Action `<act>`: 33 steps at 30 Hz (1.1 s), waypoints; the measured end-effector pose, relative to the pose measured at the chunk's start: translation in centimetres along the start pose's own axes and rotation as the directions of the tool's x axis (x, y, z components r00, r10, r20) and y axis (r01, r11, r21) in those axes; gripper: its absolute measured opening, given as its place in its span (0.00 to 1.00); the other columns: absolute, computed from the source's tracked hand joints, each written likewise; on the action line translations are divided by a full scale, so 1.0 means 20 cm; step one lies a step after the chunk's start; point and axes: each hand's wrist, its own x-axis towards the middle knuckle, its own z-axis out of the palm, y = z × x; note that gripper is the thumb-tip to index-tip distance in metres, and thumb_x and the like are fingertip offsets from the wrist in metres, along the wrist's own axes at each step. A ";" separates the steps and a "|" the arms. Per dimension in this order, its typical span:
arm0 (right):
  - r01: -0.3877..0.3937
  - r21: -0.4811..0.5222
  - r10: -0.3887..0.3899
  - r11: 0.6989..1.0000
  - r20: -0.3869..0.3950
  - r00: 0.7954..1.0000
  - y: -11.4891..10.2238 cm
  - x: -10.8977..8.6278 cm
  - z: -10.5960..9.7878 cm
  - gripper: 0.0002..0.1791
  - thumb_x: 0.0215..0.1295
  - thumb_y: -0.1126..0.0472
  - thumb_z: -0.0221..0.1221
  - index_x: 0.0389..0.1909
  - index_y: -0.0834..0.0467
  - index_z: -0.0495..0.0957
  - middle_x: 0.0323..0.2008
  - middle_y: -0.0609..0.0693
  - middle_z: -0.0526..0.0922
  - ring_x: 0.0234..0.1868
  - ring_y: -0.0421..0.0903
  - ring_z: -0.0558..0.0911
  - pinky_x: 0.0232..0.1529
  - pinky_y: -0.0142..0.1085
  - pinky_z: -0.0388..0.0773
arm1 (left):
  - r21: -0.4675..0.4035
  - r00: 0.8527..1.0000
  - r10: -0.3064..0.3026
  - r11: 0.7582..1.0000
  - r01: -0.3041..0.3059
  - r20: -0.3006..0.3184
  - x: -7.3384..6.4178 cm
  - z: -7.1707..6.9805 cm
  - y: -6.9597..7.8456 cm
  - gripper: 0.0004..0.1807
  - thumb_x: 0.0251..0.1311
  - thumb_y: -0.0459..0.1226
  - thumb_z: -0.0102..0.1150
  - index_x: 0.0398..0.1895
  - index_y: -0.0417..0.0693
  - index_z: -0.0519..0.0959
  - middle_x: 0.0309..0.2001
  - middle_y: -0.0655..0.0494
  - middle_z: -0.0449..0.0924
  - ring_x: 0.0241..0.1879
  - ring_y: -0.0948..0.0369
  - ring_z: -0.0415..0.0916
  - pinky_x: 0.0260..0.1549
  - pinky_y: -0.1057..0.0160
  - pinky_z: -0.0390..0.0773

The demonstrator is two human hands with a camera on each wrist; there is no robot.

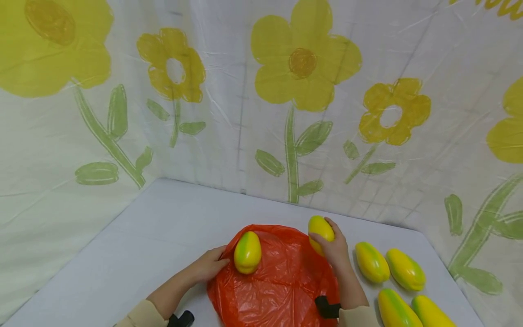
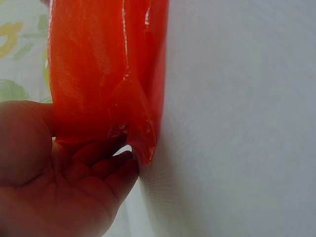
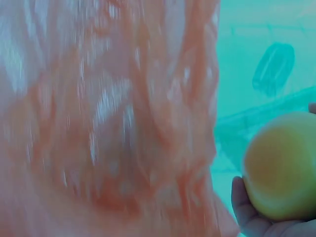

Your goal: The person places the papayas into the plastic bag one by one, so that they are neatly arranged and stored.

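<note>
A red plastic bag (image 1: 282,281) lies spread with a rounded opening at the front middle of the table. My left hand (image 1: 210,265) pinches its left rim, thumb on one side and fingers on the other, and the red film (image 2: 98,74) runs up from that grip in the left wrist view. One yellow papaya (image 1: 247,259) with a green stripe rests on the bag just inside that rim. In my right hand (image 1: 338,249) is another papaya (image 1: 320,229), gripped over the bag's far right edge; the right wrist view shows this papaya (image 3: 281,168) with fingers curled under it.
Several more papayas (image 1: 372,262) lie on the table to the right of my right forearm. The white table (image 1: 171,227) ends at a hanging sheet (image 1: 229,136) printed with yellow flowers, along the back and left.
</note>
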 end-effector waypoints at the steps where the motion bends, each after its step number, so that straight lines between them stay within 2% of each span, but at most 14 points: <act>1: 0.006 0.005 -0.006 1.000 0.000 1.000 -0.01 0.00 0.02 0.40 0.59 0.52 0.59 0.71 0.46 0.52 0.63 0.59 0.61 0.55 0.57 0.66 0.56 0.50 0.71 | -0.002 1.000 0.002 1.000 -0.002 0.002 0.00 0.00 0.00 0.22 0.67 0.35 0.44 0.62 0.36 0.64 0.47 0.45 0.77 0.30 0.61 0.77 0.31 0.62 0.83; 6: 0.060 -0.002 -0.060 0.998 -0.003 0.998 -0.02 0.00 0.12 0.38 0.59 0.54 0.60 0.69 0.50 0.55 0.61 0.60 0.65 0.53 0.57 0.68 0.51 0.46 0.73 | 0.004 1.000 0.004 1.000 -0.004 0.003 0.00 0.00 0.00 0.21 0.67 0.35 0.44 0.62 0.36 0.65 0.47 0.45 0.77 0.31 0.61 0.77 0.31 0.62 0.83; 13: 0.098 0.016 -0.098 0.995 0.007 0.995 -0.04 -0.01 0.23 0.37 0.59 0.54 0.60 0.68 0.51 0.58 0.59 0.60 0.67 0.51 0.56 0.70 0.47 0.43 0.75 | 0.034 1.000 -0.007 0.999 0.008 -0.022 0.01 0.01 -0.01 0.22 0.67 0.34 0.44 0.63 0.35 0.64 0.48 0.44 0.77 0.30 0.61 0.76 0.30 0.63 0.82; 24: 0.088 0.078 -0.091 0.993 0.039 0.995 -0.08 -0.06 0.38 0.37 0.58 0.53 0.61 0.68 0.50 0.58 0.58 0.59 0.68 0.50 0.54 0.71 0.45 0.43 0.77 | 0.027 1.000 -0.008 1.000 0.009 -0.006 0.02 0.01 -0.01 0.22 0.67 0.34 0.43 0.63 0.35 0.64 0.43 0.46 0.77 0.26 0.61 0.76 0.26 0.63 0.82; 33: 0.091 0.106 -0.100 0.990 0.083 0.992 -0.12 -0.10 0.47 0.37 0.57 0.53 0.62 0.68 0.50 0.59 0.57 0.58 0.69 0.50 0.53 0.72 0.48 0.45 0.78 | 0.033 1.000 -0.011 0.999 0.011 -0.013 0.01 0.01 0.00 0.22 0.67 0.34 0.44 0.62 0.35 0.65 0.45 0.46 0.77 0.28 0.61 0.76 0.28 0.64 0.82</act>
